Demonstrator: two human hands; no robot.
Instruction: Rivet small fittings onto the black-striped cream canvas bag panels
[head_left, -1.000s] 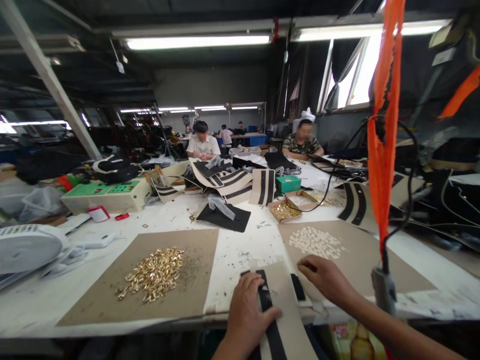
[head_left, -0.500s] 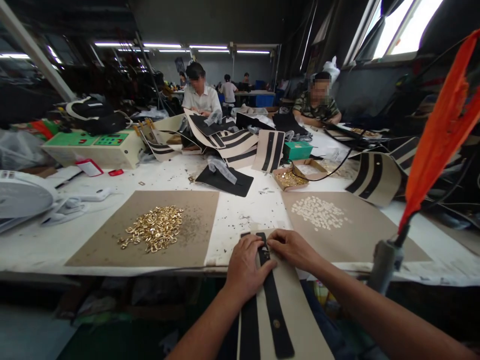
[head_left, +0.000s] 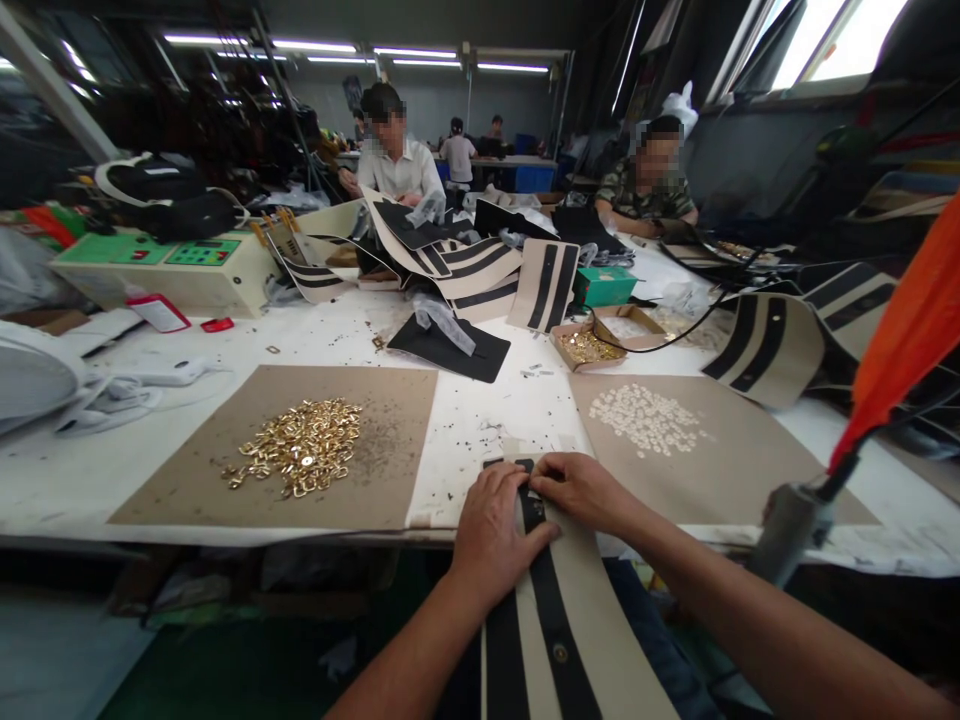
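A beige panel with black straps point(head_left: 541, 590) hangs over the table's near edge, a round metal fitting showing low on one strap. My left hand point(head_left: 495, 530) lies across the panel's upper part, fingers curled over the straps and thumb pressed on the right-hand strap. Close beside it, my right hand point(head_left: 581, 490) pinches at that strap near a small metal fitting point(head_left: 537, 508); what lies between its fingertips is hidden. To the left is a pile of gold-coloured metal pieces point(head_left: 304, 445). On the right lie many small whitish discs point(head_left: 646, 418).
Brown sheets point(head_left: 172, 490) lie under both piles. Farther back are a black piece with plastic wrap point(head_left: 480, 352), a small box of gold parts point(head_left: 589, 347), stacked striped panels point(head_left: 544, 285) and a green-topped machine point(head_left: 161, 270). An orange strip on a post point(head_left: 795, 525) stands at right. Two co-workers sit opposite.
The camera view has shifted slightly. My hands keep nearly the same hold at the top of the panel, with the right fingertips slightly nearer the left fingers.
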